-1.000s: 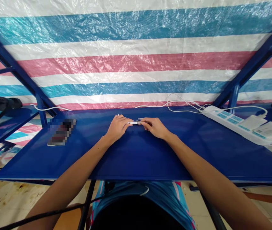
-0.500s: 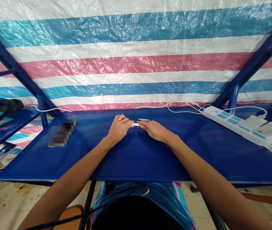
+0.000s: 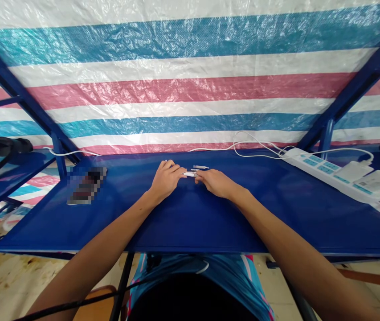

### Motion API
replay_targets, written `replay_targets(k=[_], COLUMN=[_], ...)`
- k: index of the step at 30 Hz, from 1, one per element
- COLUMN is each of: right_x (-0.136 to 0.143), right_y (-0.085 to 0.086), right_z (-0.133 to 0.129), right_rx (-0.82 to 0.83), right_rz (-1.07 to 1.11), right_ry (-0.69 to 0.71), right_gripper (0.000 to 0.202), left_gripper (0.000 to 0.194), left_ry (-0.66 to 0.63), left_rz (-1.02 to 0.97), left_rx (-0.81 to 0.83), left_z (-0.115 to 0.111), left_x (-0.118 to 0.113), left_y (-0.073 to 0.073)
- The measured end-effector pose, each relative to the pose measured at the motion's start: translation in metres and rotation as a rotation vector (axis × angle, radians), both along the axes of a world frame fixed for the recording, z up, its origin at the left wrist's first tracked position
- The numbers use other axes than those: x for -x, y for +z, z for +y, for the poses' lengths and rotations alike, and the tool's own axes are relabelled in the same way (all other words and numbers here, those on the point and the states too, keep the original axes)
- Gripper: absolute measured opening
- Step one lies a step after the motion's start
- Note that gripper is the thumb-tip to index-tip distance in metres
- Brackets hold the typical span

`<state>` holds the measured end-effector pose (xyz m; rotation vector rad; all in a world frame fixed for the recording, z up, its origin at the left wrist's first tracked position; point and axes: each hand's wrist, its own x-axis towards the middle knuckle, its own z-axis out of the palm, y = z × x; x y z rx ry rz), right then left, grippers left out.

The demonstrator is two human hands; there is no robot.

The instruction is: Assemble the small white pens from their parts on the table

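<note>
While both hands rest low on the blue surface (image 3: 190, 214), a small white piece (image 3: 188, 174) lies pinched between them near its far middle. The left hand (image 3: 165, 179) has its fingers curled together on the piece's left end; the right hand (image 3: 215, 183) has its fingertips closed on the right end, so each grip is clamped on the same piece. Just beyond the right fingertips lies a thin metal pin (image 3: 201, 167), apart from both hands. A blurred dark object (image 3: 86, 185) sits well to the left on the surface. At the far right lies a white power strip (image 3: 330, 173) with plugs in it, its white cable (image 3: 256, 149) looping along the back edge below the striped tarp (image 3: 190, 89).
</note>
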<state>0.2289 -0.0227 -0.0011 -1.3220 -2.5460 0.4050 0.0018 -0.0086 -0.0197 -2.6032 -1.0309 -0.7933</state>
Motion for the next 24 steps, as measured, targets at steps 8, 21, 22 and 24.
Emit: replay_targets(k=[8,21,22,24], right_x=[0.01,0.014,0.014,0.013], right_y=[0.008,-0.003,-0.005,-0.008], right_z=[-0.006,-0.007,-0.006,-0.004], right_rx=[-0.078,-0.209,-0.227,-0.254], right_rz=[-0.132,-0.16,-0.136,-0.063], right_ry=[-0.136,-0.134,-0.128,-0.114], right_gripper=[0.025,0.028,0.029,0.028], left_gripper=[0.053,0.035,0.034,0.033], left_ry=[0.105,0.214,0.206,0.181], left_rz=[0.052,0.143,0.129,0.083], left_rx=[-0.057,0.218,0.22,0.217], left_z=[-0.005,-0.013,-0.013,-0.011], left_x=[-0.006,-0.006,-0.006,-0.004], left_y=[0.0,0.012,0.013,0.015])
